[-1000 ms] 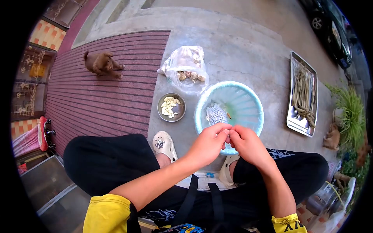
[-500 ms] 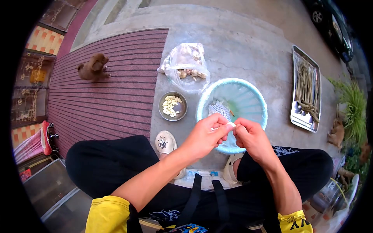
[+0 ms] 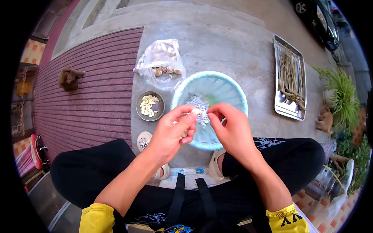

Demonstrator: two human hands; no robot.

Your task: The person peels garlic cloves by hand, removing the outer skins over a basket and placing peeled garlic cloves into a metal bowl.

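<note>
A pale garlic clove (image 3: 197,111) is pinched between the thumb and forefinger of my left hand (image 3: 171,130). More whitish garlic shows under that hand's curled fingers. My right hand (image 3: 231,126) is just to the right of the clove, thumb and fingertips pressed together; what they hold, if anything, is too small to make out. Both hands are over a light blue plastic basket (image 3: 243,91), with white netting (image 3: 200,104) and scraps inside it. Left of the basket, a metal bowl (image 3: 160,111) contains several peeled cloves (image 3: 148,105).
A clear plastic bag (image 3: 157,58) of garlic bulbs lies behind the bowl. At the right, a metal tray (image 3: 278,87) carries long dried stalks. A brown puppy (image 3: 70,79) sits on the striped mat (image 3: 93,112); a tan animal (image 3: 324,119) is beside a potted plant (image 3: 342,97).
My hands have come apart a little, and the clove stays in my left fingers. The whole view has shifted, so the scene sits further left. The puppy has turned its head.
</note>
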